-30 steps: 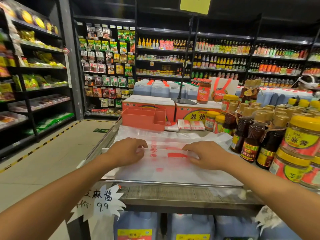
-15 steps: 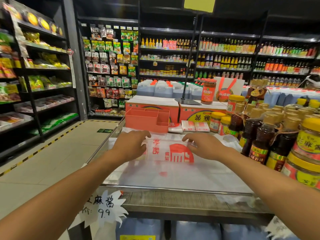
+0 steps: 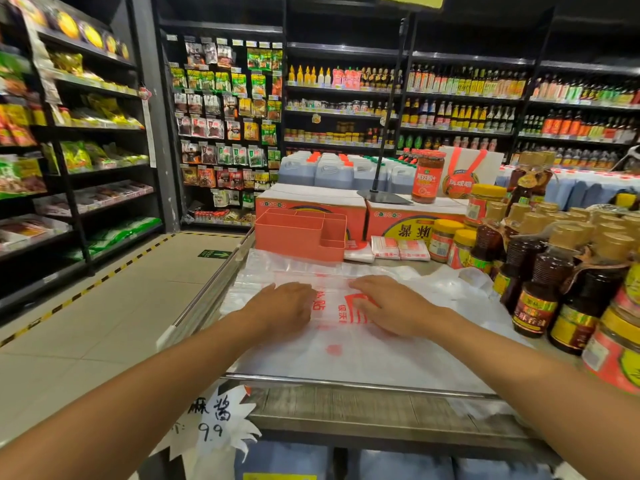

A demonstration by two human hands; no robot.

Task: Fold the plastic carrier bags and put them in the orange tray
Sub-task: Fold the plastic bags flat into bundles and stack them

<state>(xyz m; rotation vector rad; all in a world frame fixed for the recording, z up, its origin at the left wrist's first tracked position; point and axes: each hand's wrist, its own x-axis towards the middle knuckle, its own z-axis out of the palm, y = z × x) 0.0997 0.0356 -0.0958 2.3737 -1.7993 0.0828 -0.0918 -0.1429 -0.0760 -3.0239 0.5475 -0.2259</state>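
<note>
Both the left hand (image 3: 284,311) and the right hand (image 3: 391,308) lie flat on the white carrier bag (image 3: 341,348), fingers straight and close together, pressing beside its red print. The bag is spread over a metal-edged display table (image 3: 346,380), with the orange tray (image 3: 298,233) just beyond it, against cartons (image 3: 311,200). Sauce bottles (image 3: 550,271) crowd the right, and stocked shelves (image 3: 450,98) line the tiled aisle.
</note>
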